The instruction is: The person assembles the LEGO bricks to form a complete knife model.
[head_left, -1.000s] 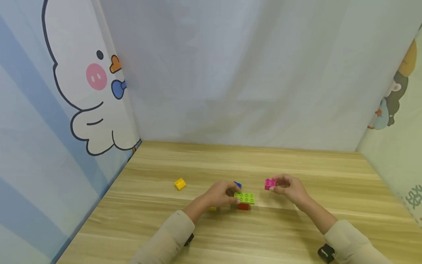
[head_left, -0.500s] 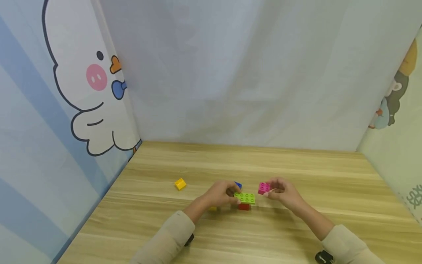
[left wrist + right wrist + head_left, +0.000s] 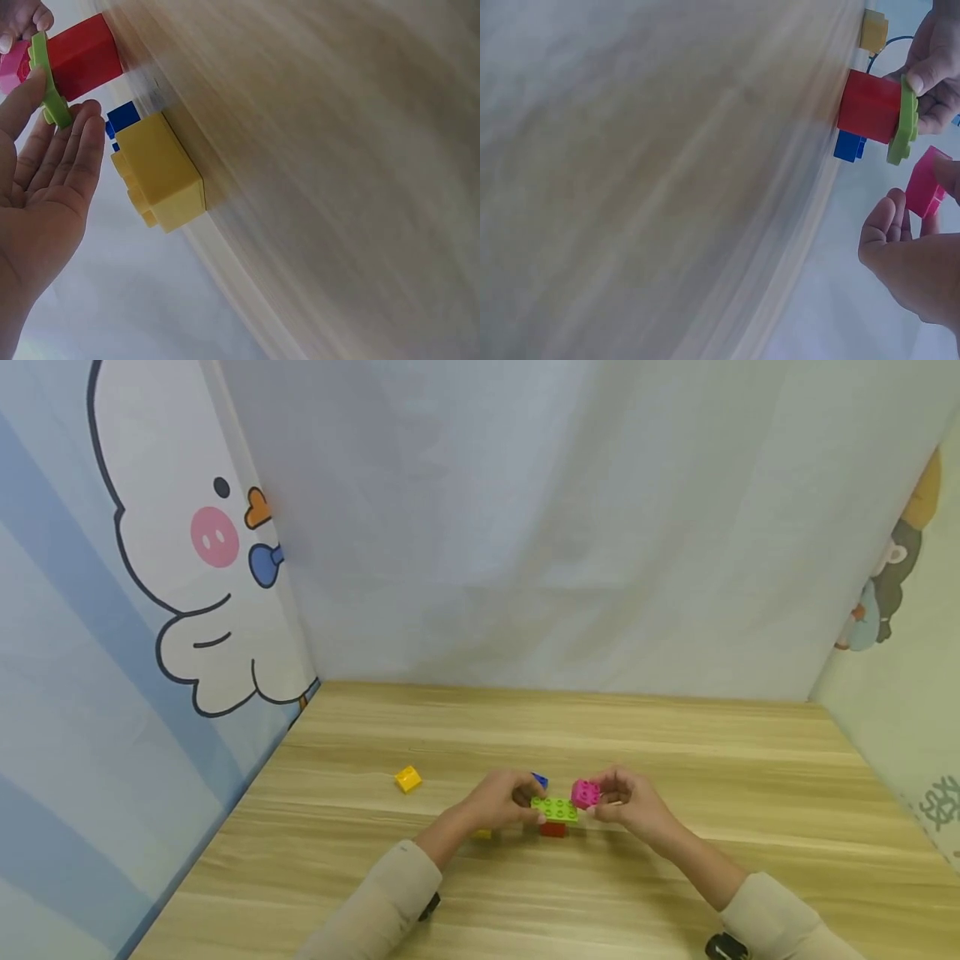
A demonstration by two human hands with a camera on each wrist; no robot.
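My left hand [image 3: 500, 802] pinches the left end of a flat light-green building plate [image 3: 555, 810] between thumb and fingers. That plate sits on top of a red brick [image 3: 868, 107], which stands on the table. Between the thumb and fingers of my right hand [image 3: 633, 806] is a pink brick [image 3: 586, 793], tilted, just above the plate's right end. In the right wrist view a small gap shows between pink brick and plate. Behind the left hand lies a blue brick [image 3: 540, 780], partly covered. A yellow brick [image 3: 161, 169] stands by the left hand, mostly hidden in the head view.
Another yellow brick [image 3: 408, 779] lies alone to the left on the wooden table [image 3: 360, 860]. A pale curtain [image 3: 562, 527] hangs along the table's back edge, with printed cloth at both sides.
My right hand has moved left and slightly nearer with the pink brick, which is now tilted beside the green plate. The left hand keeps its hold in the same place.
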